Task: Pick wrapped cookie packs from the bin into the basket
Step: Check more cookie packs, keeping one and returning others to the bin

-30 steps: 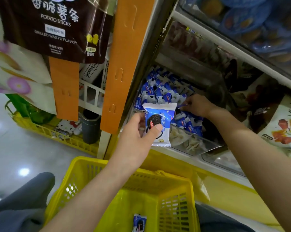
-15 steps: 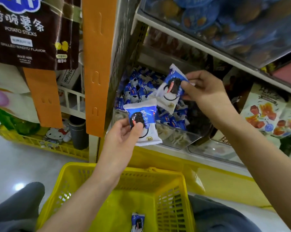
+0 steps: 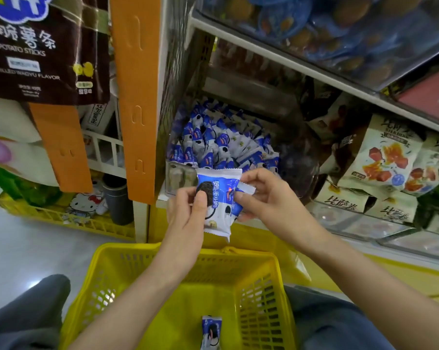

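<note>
Left hand: the left hand [image 3: 188, 213] is at 6 o'clock of the bin and above the basket. Its grip is closed on the blue-and-white plastic-wrapped front cookie pack [image 3: 219, 210].
Left grip detail: the thumb lies across the printed dark cookie and the fingers are behind the wrapper.
Front cookie pack: upright with a slight tilt. Its top crimp rises at 1 o'clock of the thumb and its bottom crimp hangs at 5 o'clock of it.
Right hand: the right hand [image 3: 266, 200] is at 3 o'clock of the left hand, fingers curled. Its grip pinches the blue-and-white rear cookie pack [image 3: 247, 190].
Rear cookie pack: tucked behind the front pack's right edge, touching it and mostly hidden. Its white crimped end shows at 12 o'clock of the right thumb.
Bin: the clear plastic bin [image 3: 178, 176] is on the shelf at 12 o'clock of the hands, heaped with matching wrapped packs [image 3: 221, 145].
Basket: the yellow plastic mesh basket [image 3: 127, 251] is at 6 o'clock of the hands, and one loose pack [image 3: 211, 332] lies on its floor.
Surroundings: an orange hanging strip [image 3: 137, 97] is at 10 o'clock of the hands, and cream snack bags [image 3: 387, 157] are at 2 o'clock.
</note>
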Demonstrator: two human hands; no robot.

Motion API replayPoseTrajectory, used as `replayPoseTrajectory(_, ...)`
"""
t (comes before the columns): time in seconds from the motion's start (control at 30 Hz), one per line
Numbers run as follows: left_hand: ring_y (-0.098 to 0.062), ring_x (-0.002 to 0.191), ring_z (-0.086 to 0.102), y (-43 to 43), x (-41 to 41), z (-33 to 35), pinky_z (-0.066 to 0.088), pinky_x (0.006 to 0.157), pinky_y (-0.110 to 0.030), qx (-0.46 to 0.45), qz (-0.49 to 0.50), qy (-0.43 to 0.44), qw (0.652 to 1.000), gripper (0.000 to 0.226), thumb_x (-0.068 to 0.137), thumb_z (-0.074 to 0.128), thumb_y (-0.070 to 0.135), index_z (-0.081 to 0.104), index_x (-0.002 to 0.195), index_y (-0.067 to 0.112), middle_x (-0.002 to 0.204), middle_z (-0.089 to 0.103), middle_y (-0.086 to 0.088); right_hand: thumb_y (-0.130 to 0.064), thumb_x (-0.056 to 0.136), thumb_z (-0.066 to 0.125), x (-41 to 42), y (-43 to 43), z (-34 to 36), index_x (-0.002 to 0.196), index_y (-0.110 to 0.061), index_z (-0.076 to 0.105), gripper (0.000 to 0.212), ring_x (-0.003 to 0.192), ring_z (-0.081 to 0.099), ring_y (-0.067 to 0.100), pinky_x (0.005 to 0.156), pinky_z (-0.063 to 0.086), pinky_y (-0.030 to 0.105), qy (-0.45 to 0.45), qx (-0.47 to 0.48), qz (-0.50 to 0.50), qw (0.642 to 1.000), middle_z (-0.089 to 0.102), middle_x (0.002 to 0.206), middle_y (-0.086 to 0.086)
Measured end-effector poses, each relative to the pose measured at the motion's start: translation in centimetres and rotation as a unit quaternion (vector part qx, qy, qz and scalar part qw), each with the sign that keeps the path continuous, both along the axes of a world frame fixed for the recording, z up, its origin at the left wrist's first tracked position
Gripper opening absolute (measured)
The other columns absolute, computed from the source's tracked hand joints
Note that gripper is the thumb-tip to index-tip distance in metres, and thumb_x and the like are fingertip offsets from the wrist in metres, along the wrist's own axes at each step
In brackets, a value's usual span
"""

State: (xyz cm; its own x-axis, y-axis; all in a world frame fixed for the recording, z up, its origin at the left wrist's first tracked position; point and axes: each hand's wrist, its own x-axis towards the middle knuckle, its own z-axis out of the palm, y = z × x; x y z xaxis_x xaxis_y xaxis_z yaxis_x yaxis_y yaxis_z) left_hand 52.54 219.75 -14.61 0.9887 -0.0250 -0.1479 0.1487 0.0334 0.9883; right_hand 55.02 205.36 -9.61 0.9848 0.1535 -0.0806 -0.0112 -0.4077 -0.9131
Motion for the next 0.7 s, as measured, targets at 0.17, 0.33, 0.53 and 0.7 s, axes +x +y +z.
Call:
replayPoseTrajectory(0.17, 0.022, 0.082, 0.054, 0.8, 0.0, 0.6, 0.042, 0.068, -0.004, -0.073, -0.094, 0.08, 0.99, 0.038, 0.079, 0.042, 0.058, 0.048, 0.112, 0.043, 0.094, 0.064, 0.03, -0.015, 0.097, 0.042, -0.3, -0.3, -0.4, 0.101, -0.023, 0.052, 0.013, 0.076, 0.069, 0.004, 0.06, 0.053, 0.015, 0.067, 0.087, -0.005, 0.994, 0.073, 0.082, -0.009)
replayPoseTrajectory(0.33, 0.018, 0.072, 0.058, 0.7, 0.1, 0.7, 0.041, 0.064, -0.014, -0.089, -0.061, 0.095, 0.99, 0.055, 0.063, 0.054, 0.065, 0.054, 0.107, 0.031, 0.09, 0.067, 0.022, -0.05, 0.084, 0.039, -1.1, -0.6, -1.3, 0.112, -0.028, 0.057, 0.04, 0.101, 0.066, 0.013, 0.079, 0.054, 0.022, 0.094, 0.131, 0.034, 0.986, 0.07, 0.107, -0.001)
replayPoseTrajectory(0.53, 0.0, 0.086, 0.067, 0.3, 0.6, 0.2, 0.052, 0.066, -0.012, -0.139, -0.019, 0.07, 0.988, 0.056, 0.068, 0.065, 0.047, 0.051, 0.116, 0.022, 0.097, 0.072, 0.01, -0.05, 0.082, 0.05, -1.6, 0.4, -1.1, 0.098, -0.029, 0.062, 0.029, 0.087, 0.066, 0.003, 0.069, 0.051, 0.015, 0.04, 0.082, 0.031, 0.995, 0.072, 0.094, -0.01)
replayPoseTrajectory(0.7, 0.013, 0.077, 0.062, 0.6, 1.0, -0.3, 0.046, 0.059, -0.006, -0.164, 0.021, 0.064, 0.984, 0.01, 0.09, 0.051, 0.038, 0.05, 0.099, 0.037, 0.091, 0.066, 0.021, -0.023, 0.089, 0.054, -0.7, 0.9, -0.1, 0.107, -0.016, 0.063, 0.021, 0.085, 0.067, 0.017, 0.072, 0.055, 0.027, 0.019, 0.055, 0.02, 0.998, 0.072, 0.096, 0.001)
